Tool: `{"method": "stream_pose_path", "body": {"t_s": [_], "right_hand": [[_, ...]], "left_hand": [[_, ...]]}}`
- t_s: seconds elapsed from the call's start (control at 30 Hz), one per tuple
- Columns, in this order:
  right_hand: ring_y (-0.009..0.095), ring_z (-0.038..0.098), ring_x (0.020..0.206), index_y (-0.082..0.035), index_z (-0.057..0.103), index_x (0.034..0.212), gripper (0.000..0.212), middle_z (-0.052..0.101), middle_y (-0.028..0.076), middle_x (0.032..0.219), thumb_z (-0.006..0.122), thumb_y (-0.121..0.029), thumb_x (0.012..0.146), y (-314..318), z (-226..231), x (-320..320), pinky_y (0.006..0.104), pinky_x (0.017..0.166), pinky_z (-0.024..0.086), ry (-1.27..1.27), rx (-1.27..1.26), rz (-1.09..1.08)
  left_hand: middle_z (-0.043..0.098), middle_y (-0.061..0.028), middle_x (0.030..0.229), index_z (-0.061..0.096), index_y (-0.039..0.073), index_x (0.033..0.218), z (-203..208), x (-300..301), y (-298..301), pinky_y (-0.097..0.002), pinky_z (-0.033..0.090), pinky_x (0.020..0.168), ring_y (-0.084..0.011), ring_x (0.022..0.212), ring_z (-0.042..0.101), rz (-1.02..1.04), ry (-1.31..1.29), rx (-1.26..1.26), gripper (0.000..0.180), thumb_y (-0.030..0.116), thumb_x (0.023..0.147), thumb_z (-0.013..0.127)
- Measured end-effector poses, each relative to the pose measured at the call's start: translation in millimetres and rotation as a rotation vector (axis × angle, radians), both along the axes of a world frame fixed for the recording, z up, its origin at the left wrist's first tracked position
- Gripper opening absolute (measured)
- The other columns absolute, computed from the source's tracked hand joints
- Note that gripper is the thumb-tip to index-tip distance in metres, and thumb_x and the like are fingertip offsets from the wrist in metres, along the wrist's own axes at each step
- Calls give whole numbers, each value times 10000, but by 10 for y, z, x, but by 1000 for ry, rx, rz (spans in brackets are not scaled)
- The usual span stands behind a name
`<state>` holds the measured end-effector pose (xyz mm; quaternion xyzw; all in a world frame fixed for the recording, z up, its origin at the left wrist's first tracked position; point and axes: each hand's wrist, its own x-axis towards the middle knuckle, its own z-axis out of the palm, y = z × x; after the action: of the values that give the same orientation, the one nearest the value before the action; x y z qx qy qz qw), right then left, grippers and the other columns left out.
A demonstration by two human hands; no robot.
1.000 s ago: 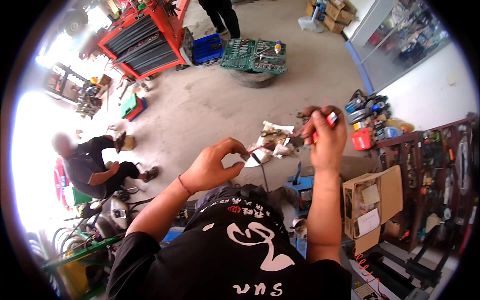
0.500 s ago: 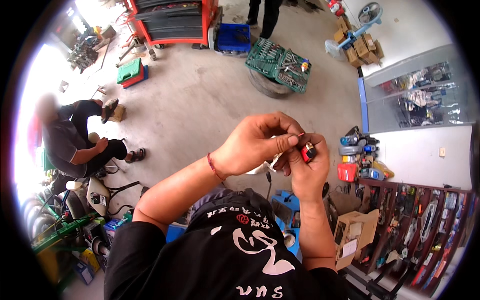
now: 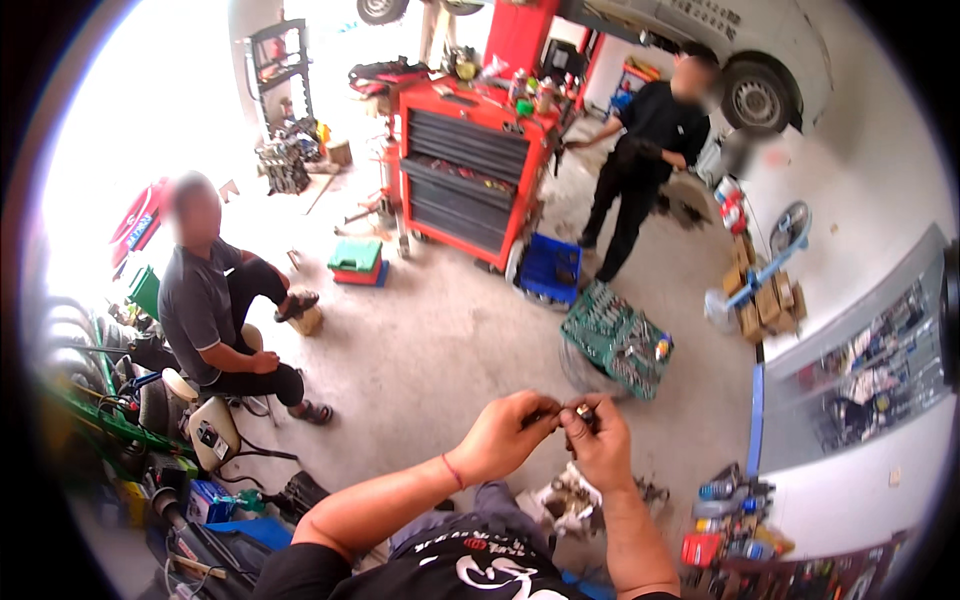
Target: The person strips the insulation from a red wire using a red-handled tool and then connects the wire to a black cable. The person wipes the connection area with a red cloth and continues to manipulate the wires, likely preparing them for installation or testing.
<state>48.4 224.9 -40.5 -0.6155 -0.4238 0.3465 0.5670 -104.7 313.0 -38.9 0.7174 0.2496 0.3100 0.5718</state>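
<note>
Both my hands are raised close together in front of my body, fingertips nearly meeting. My left hand (image 3: 500,437) is closed in a pinch; whatever lies between its thumb and fingers is too small to make out. In my right hand (image 3: 606,452) the fingers wrap round a small lighter (image 3: 585,411), whose shiny metal top shows above the fist. Its body is mostly hidden by the fingers. Below and behind my right wrist is a pale metal machine part (image 3: 562,500), partly covered by the forearm.
An open green socket set (image 3: 618,338) rests on a tyre ahead. Beyond it are a blue crate (image 3: 550,268) and a red tool cabinet (image 3: 465,180). One person (image 3: 215,300) sits at left; another (image 3: 645,150) stands at the back right. Bottles (image 3: 730,510) line the right wall.
The head view has tilted up, bringing the tool cabinet and standing person fully into sight. My hands now appear lower in the picture; the lighter stays in my right hand.
</note>
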Motion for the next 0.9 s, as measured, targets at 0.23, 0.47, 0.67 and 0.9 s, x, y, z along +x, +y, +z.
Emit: {"method": "stream_pose_path", "body": {"t_s": [0.23, 0.47, 0.67, 0.9], "right_hand": [[68, 503, 596, -33, 597, 945, 185, 601, 14, 688, 699, -185, 918, 803, -419, 464, 249, 553, 435, -269, 127, 126], [76, 530, 570, -33, 571, 922, 214, 620, 27, 703, 678, -217, 936, 1499, -594, 1239, 248, 536, 442, -232, 206, 162], [75, 499, 550, -50, 533, 999, 189, 577, 35, 739, 619, -215, 970, 2193, -495, 1791, 220, 489, 419, 189, 104, 126], [93, 526, 628, -38, 549, 1053, 198, 587, 54, 850, 561, -226, 993, 3026, -368, 2258, 232, 479, 432, 404, 62, 100]], "left_hand": [[672, -88, 853, 693, 58, 1011, -221, 197, 600, -309, 509, 684, -180, 721, 625, 155, 241, 86, 139, 134, 898, 665], [691, -76, 848, 697, 50, 1031, -225, 976, 1235, -293, 506, 672, -146, 715, 621, 208, 313, 78, 162, 149, 903, 679], [692, -90, 828, 683, 4, 1013, -197, 1495, 1843, -283, 511, 677, -90, 726, 604, 256, 183, -90, 217, 206, 939, 653], [459, 59, 615, 629, 49, 990, -86, 1986, 3053, -211, 340, 486, -40, 498, 370, 248, -125, -714, 162, 207, 955, 635]]}}
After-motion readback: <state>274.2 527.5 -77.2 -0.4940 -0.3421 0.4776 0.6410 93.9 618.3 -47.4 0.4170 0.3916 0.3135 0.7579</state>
